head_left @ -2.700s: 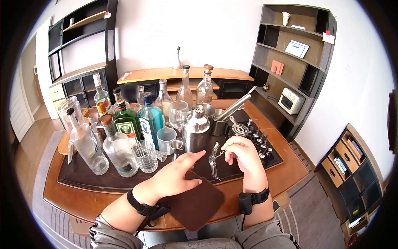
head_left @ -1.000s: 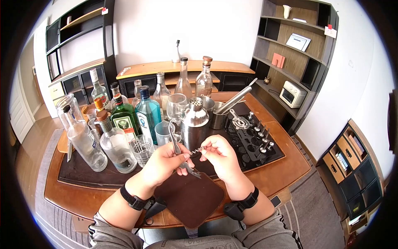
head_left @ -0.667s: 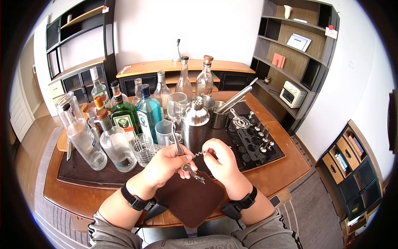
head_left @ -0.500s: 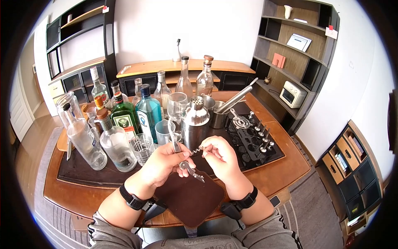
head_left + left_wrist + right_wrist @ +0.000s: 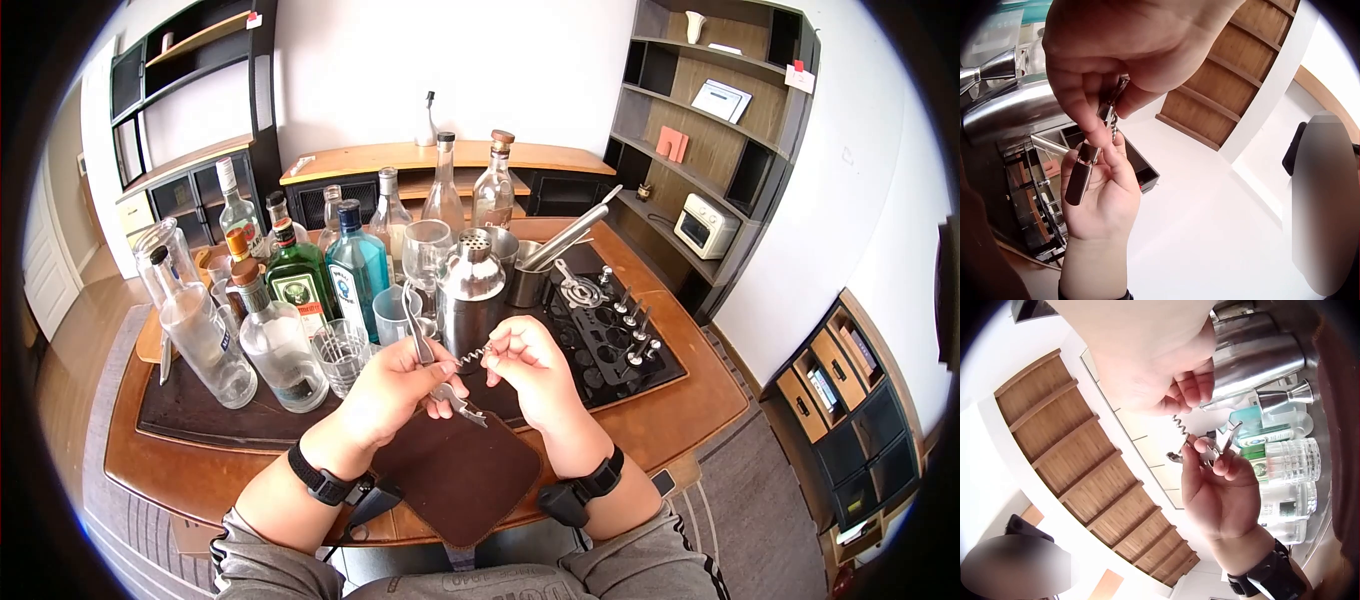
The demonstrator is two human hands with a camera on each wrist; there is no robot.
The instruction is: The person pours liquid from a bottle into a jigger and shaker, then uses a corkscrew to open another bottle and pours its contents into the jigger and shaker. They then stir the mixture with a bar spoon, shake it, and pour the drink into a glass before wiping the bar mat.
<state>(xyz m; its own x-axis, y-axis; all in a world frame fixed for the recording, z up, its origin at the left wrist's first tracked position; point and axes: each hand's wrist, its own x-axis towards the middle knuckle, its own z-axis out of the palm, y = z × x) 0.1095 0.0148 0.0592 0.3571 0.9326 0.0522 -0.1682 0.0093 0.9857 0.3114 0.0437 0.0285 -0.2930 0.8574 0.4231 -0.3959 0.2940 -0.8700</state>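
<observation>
My left hand (image 5: 395,395) holds a metal waiter's corkscrew (image 5: 415,325), its folding parts spread apart. The hinged lever (image 5: 458,404) points down to the right, below the fingers. Between the two hands runs the corkscrew's spiral worm (image 5: 472,357). My right hand (image 5: 530,368) has thumb and fingertips pinched at the worm's free end. From the right wrist view, the worm (image 5: 1180,425) reaches from the left hand (image 5: 1222,500) up to the right hand's curled fingers. Both hands are raised above the table, in front of a steel cocktail shaker (image 5: 472,305).
Several bottles, including a green one (image 5: 298,290) and a blue one (image 5: 358,270), crowd the table's left half. A cut-glass tumbler (image 5: 342,350) stands by my left hand. Right of the shaker are a steel cup of bar tools (image 5: 527,285) and a black rack (image 5: 615,345). A brown leather mat (image 5: 460,480) lies in front.
At first my right hand alone held the corkscrew and my left hand was open. My left hand has since taken hold of it, and my right hand has moved to the worm's end.
</observation>
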